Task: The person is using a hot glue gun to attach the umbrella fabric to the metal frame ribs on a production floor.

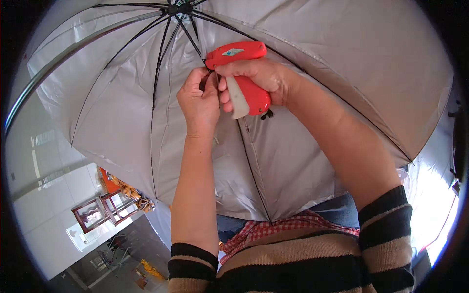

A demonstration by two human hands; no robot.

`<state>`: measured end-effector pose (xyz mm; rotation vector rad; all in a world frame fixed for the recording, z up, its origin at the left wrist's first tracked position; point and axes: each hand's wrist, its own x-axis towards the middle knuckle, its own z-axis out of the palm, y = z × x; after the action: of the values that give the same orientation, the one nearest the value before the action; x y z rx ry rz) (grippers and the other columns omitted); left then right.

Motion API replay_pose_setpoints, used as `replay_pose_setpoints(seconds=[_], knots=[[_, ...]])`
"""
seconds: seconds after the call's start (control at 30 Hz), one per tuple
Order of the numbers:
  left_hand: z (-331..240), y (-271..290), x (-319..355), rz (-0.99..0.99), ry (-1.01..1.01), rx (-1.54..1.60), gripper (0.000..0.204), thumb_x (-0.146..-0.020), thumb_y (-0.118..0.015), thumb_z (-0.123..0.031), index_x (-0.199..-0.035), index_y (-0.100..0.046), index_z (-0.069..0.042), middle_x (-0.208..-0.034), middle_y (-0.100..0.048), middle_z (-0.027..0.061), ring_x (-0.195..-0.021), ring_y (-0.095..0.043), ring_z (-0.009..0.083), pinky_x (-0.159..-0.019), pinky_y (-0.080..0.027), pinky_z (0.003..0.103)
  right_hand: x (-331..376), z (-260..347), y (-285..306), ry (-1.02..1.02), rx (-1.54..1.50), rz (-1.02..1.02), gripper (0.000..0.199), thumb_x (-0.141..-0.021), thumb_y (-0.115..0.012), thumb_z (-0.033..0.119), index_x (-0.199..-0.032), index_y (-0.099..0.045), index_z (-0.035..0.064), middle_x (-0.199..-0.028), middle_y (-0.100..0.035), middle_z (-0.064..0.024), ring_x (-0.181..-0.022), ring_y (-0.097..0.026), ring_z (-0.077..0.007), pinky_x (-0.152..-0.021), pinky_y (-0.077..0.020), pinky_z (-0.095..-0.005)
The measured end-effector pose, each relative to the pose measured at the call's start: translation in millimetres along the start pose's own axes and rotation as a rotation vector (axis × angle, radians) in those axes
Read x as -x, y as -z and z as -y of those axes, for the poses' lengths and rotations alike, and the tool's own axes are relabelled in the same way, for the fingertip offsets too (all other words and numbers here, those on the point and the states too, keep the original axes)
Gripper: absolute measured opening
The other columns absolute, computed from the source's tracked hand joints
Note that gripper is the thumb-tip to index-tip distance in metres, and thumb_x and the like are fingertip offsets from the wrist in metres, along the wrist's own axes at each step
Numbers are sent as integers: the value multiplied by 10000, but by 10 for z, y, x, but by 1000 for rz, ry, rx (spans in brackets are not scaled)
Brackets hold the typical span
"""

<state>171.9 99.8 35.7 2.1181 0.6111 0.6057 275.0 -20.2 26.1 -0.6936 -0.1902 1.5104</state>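
Note:
An opened umbrella (127, 110) fills most of the view, its silvery-grey inner side facing me. Black ribs spread from the hub (178, 9) at the top. My right hand (266, 75) is wrapped round a red tagging gun (254, 97) with a whitish trigger lever. The gun's nose points left, close to the fingertips of my left hand (201, 107). Thumb and fingers of that left hand are pinched at a black rib (192, 41) and the cloth beside it. The exact pinch point is partly hidden by the fingers.
A shiny metal shaft (73, 50) runs from the hub to the left edge. The canopy's near edge lies by my lap, over a red-and-white checked cloth (303, 222). On the lower left are a wooden-framed piece of furniture (105, 212) and a yellow item (151, 268) on the floor.

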Motion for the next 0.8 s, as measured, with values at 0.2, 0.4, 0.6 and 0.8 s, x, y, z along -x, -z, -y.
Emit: replay_pose_setpoints(seconds=[0.2, 0.4, 0.6, 0.8], knots=[[37, -29, 36, -83, -36, -65, 14, -805, -573, 2, -799, -569, -10, -686, -596, 78, -599, -536, 173, -604, -455, 291, 99, -8, -100, 30, 203, -171, 213, -821, -639, 263, -829, -602, 53, -782, -636, -83, -718, -647, -215, -659, -541, -355], [195, 326, -32, -66, -324, -533, 66, -778, -611, -46, -791, -554, -15, -703, -553, 118, -672, -568, 303, -640, -466, 388, 565, -44, -168, 126, 77, -224, 238, -819, -647, 258, -863, -598, 29, -803, -631, -96, -732, -643, -219, -693, -539, -349], [241, 574, -174, -103, -443, -817, 146, -760, -662, -110, -828, -566, -25, -751, -562, 129, -755, -579, 308, -693, -461, 413, 476, -331, -43, 181, -35, -400, 270, -814, -650, 251, -885, -589, -2, -828, -635, -115, -750, -644, -231, -716, -537, -355], [244, 26, 281, -268, -274, -533, 130, -773, -655, -98, -838, -586, -8, -767, -604, 125, -729, -589, 302, -696, -474, 377, 195, -844, -18, 230, -125, -343, 253, -807, -650, 236, -890, -590, 4, -821, -634, -109, -734, -644, -230, -690, -541, -352]])
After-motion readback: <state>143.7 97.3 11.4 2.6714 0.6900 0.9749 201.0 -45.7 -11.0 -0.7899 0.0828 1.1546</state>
